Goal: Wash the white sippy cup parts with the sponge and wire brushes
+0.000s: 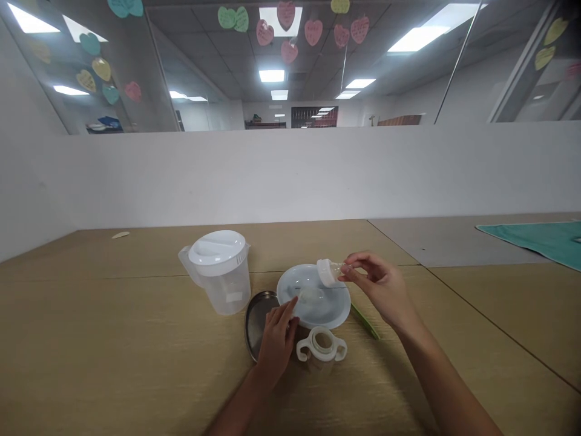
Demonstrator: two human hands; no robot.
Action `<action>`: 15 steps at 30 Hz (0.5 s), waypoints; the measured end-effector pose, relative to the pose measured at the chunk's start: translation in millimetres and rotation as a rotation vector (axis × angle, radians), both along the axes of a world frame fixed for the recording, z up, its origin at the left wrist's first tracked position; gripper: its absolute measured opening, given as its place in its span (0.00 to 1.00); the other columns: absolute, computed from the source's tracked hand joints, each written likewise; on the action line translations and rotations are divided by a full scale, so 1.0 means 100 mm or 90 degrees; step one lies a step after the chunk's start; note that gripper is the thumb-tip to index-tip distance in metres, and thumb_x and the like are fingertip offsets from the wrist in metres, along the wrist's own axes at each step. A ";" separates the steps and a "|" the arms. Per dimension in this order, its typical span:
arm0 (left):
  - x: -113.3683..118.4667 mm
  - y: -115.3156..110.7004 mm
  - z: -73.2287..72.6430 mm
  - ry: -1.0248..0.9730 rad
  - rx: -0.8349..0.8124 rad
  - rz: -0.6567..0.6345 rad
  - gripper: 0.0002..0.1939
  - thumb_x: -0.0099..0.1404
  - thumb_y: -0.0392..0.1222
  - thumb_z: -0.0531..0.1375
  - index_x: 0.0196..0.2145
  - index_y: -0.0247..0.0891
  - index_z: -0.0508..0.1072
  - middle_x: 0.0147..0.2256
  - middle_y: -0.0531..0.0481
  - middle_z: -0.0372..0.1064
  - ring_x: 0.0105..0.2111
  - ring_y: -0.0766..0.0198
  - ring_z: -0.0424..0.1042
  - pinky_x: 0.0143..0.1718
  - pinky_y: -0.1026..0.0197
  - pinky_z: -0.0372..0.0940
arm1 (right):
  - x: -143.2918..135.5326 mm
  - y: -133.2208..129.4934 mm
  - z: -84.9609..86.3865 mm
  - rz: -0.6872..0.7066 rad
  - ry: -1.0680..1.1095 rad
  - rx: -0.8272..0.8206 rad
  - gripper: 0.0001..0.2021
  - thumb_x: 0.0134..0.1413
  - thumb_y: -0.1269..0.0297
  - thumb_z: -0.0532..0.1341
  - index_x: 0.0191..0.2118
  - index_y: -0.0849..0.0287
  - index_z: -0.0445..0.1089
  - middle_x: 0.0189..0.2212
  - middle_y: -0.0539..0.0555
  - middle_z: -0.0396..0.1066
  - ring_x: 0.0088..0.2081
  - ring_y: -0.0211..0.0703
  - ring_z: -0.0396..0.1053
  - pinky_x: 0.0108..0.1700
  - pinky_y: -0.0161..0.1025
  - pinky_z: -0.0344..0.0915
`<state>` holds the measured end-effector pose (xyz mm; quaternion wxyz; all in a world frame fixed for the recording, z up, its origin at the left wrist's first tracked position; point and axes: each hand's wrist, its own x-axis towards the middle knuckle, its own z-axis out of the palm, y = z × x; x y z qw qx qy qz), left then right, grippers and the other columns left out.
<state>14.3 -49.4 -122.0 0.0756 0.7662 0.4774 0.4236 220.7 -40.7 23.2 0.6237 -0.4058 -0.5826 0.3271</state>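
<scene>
Teat top [325,272]: above far-right rim of bowl [334,306]. Pale sliver [120,235] near far-left corner of tabletop [113,339]; lidded pitcher [224,278]; dark tray [256,316]; left hand [276,338] at bowl's near-left rim, grip can't be told; handled bottle [320,355]; right hand [379,286] pinching teat top.

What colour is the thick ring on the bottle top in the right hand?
The thick ring is white; it shows best in the head view.
</scene>
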 end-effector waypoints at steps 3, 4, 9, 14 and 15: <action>0.00 0.00 -0.01 -0.052 -0.015 0.012 0.20 0.67 0.39 0.50 0.56 0.45 0.58 0.48 0.47 0.63 0.44 0.62 0.66 0.46 0.57 0.63 | -0.01 0.00 0.00 0.003 -0.008 0.000 0.19 0.39 0.47 0.67 0.29 0.59 0.69 0.25 0.50 0.69 0.26 0.39 0.70 0.27 0.37 0.70; 0.00 0.00 -0.01 -0.065 -0.020 0.016 0.19 0.66 0.39 0.51 0.55 0.44 0.60 0.47 0.47 0.64 0.43 0.63 0.67 0.45 0.58 0.64 | -0.01 0.00 0.00 0.004 -0.010 0.000 0.19 0.39 0.47 0.67 0.29 0.59 0.69 0.25 0.50 0.69 0.25 0.39 0.70 0.27 0.37 0.70; 0.00 0.00 0.02 -0.060 -0.017 0.027 0.11 0.65 0.41 0.53 0.46 0.41 0.66 0.36 0.49 0.66 0.37 0.63 0.68 0.41 0.58 0.65 | -0.02 0.00 0.01 0.005 -0.007 -0.013 0.19 0.37 0.47 0.67 0.29 0.59 0.68 0.25 0.50 0.69 0.25 0.39 0.70 0.26 0.36 0.69; 0.01 -0.04 0.09 0.016 0.013 0.004 0.11 0.65 0.40 0.53 0.44 0.40 0.68 0.40 0.47 0.70 0.42 0.59 0.67 0.43 0.54 0.63 | -0.02 -0.01 0.01 0.005 -0.013 -0.018 0.20 0.38 0.46 0.66 0.29 0.59 0.68 0.25 0.50 0.69 0.26 0.39 0.70 0.27 0.36 0.69; 0.01 -0.04 0.11 0.027 0.010 -0.011 0.12 0.65 0.39 0.52 0.46 0.39 0.67 0.41 0.47 0.70 0.43 0.59 0.67 0.44 0.53 0.62 | -0.02 -0.02 0.01 0.006 -0.015 -0.017 0.20 0.38 0.46 0.66 0.29 0.59 0.68 0.26 0.50 0.69 0.26 0.39 0.70 0.27 0.37 0.70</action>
